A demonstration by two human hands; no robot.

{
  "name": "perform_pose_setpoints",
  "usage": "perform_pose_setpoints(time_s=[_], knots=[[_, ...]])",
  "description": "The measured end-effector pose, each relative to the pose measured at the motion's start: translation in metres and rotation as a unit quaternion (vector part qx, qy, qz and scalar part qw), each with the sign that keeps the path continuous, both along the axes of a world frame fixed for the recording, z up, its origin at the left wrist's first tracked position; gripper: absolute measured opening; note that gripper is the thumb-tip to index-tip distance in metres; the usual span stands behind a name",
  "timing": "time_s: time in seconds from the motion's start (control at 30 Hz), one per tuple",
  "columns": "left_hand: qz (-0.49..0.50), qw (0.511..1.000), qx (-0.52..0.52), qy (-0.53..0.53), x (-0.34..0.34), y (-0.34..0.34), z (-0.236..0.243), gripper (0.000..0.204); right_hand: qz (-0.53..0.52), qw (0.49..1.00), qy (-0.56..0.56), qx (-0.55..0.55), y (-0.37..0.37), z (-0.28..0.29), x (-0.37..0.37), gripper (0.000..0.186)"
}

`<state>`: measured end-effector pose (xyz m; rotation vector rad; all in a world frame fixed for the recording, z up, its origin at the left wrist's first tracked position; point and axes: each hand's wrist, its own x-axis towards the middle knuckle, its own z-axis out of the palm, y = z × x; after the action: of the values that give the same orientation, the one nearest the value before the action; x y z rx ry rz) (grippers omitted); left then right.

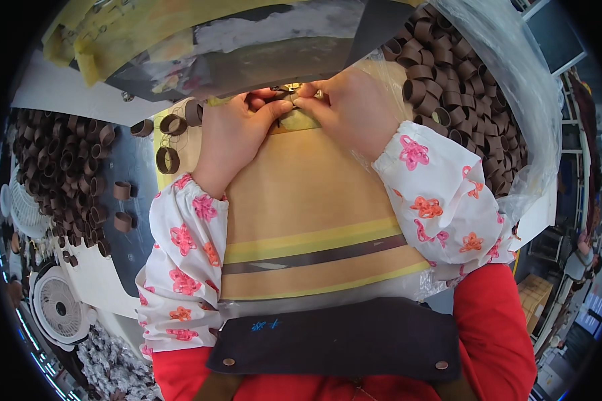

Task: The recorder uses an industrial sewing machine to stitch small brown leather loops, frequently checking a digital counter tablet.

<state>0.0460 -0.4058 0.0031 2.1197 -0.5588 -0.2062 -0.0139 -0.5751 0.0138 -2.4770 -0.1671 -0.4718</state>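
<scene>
My left hand (233, 137) and my right hand (356, 110) meet under the dark machine head (274, 57), which looks like a sewing machine's. Their fingertips are pinched together right at a small brassy metal part (291, 87). Between them a bit of dark material shows, but the fingers and the machine hide most of it, so its kind cannot be told. Just left of my left wrist lie a few brown ring-shaped bands, among them one band (168, 160) with loose thread around it. White flowered sleeves cover both forearms.
A large heap of brown bands (448, 87) fills the right side, beside clear plastic sheeting (538, 80). Another heap (60, 174) lies at the left. Tan board with yellow tape (308, 187) covers the work surface before me. A white fan (60, 304) stands lower left.
</scene>
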Motion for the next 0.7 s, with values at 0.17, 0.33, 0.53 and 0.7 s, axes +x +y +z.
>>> perform_pose_setpoints(time_s=[0.17,0.33,0.53,0.7], knots=[[-0.008,1.0,-0.022,0.0,0.001,-0.005,-0.007,0.024,-0.003,1.0,0.008,0.029,-0.004,-0.007,0.0,0.017],[-0.003,0.996,0.03,-0.086,-0.004,-0.008,0.002,0.027,0.016,0.998,-0.046,0.028,-0.004,-0.009,-0.001,0.016],[-0.074,0.993,0.033,-0.083,-0.002,-0.002,0.014,0.03,0.062,0.994,-0.007,0.086,-0.005,-0.007,-0.002,0.014],[-0.144,0.988,0.02,-0.058,-0.019,0.014,0.014,0.028,0.062,0.994,0.037,0.08,0.005,0.006,-0.037,0.015]])
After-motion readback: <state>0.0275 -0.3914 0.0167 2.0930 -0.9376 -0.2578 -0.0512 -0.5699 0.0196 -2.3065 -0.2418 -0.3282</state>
